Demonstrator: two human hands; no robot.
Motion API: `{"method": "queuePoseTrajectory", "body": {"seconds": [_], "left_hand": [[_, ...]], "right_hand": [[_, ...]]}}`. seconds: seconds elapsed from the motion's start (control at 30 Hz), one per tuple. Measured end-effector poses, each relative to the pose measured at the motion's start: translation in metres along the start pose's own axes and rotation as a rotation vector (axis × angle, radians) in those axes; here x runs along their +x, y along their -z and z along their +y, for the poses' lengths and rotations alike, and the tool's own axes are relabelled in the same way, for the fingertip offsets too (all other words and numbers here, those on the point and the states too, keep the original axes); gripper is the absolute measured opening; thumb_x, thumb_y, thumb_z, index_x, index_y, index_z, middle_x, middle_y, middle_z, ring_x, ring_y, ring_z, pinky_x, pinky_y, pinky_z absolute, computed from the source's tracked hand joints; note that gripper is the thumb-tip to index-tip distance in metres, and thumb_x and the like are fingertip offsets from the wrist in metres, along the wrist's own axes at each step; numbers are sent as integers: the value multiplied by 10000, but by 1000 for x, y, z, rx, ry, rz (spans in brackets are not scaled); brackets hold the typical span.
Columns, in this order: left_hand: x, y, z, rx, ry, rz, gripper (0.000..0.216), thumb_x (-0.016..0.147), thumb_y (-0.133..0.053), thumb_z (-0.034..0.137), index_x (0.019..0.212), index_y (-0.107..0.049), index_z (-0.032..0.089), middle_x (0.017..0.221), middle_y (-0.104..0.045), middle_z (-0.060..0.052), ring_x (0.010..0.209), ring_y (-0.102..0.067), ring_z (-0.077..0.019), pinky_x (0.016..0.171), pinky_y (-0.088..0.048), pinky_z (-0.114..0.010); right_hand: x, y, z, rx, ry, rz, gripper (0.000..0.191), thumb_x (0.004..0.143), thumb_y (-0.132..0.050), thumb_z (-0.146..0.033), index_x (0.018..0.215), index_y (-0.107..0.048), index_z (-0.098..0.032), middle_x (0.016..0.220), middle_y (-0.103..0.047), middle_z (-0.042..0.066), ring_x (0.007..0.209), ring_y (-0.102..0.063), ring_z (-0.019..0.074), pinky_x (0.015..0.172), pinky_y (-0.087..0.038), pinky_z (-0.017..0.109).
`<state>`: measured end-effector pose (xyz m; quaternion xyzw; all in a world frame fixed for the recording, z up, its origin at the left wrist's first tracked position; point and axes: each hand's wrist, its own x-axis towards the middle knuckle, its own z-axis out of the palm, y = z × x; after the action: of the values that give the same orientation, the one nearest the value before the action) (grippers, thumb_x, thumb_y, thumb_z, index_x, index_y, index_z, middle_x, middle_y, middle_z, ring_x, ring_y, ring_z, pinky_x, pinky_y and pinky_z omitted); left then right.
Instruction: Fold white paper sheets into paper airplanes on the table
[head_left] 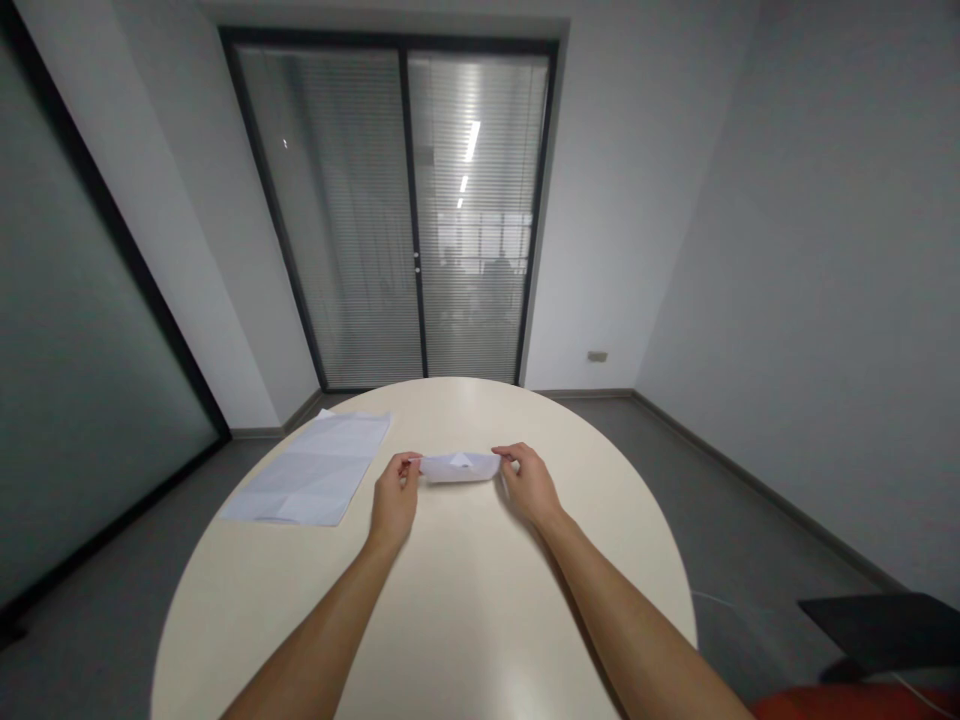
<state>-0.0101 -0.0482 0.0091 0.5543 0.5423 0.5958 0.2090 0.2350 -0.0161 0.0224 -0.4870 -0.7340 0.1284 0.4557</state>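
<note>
A small white folded paper boat (459, 466) rests on the round cream table (450, 620), near its middle. My left hand (394, 500) pinches the boat's left end with closed fingers. My right hand (529, 482) pinches the right end the same way. The boat is stretched flat between the two hands, with a small peak showing at its centre.
Creased white paper sheets (315, 482) lie flat on the table's left side. Glass doors with blinds (409, 210) stand behind the table. A dark object (885, 615) and something red (847, 703) sit at the lower right, off the table.
</note>
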Motion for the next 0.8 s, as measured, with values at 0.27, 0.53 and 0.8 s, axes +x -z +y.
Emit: {"method": "queuePoseTrajectory", "body": {"seconds": [0.27,0.53,0.8], "left_hand": [[-4,2,14,24,-45,-56,275,933,-524,420,980,-675,196,987,-740,-79,930,-695,-220,801,-562,-332],[-7,1,19,-23,-73,-127,274,934,-531,405,1015,-686,193,1028,-729,-82,983,-677,-216,788,-566,-304],[-8,0,20,-9,-52,-105,245,917,-542,391,979,-672,193,995,-729,-77,928,-688,-205,756,-576,-302]], "right_hand": [[-8,2,-23,-150,266,-160,636,810,-716,-321,1412,-546,-210,1402,-576,127,1312,-454,303,1133,-309,525],[-11,0,-31,-138,256,-271,826,747,-777,-343,1488,-452,-178,1454,-550,153,1313,-505,317,1132,-339,499],[-12,2,-31,-78,159,-276,631,820,-712,-303,1419,-536,-211,1296,-665,113,1149,-632,268,985,-487,396]]}}
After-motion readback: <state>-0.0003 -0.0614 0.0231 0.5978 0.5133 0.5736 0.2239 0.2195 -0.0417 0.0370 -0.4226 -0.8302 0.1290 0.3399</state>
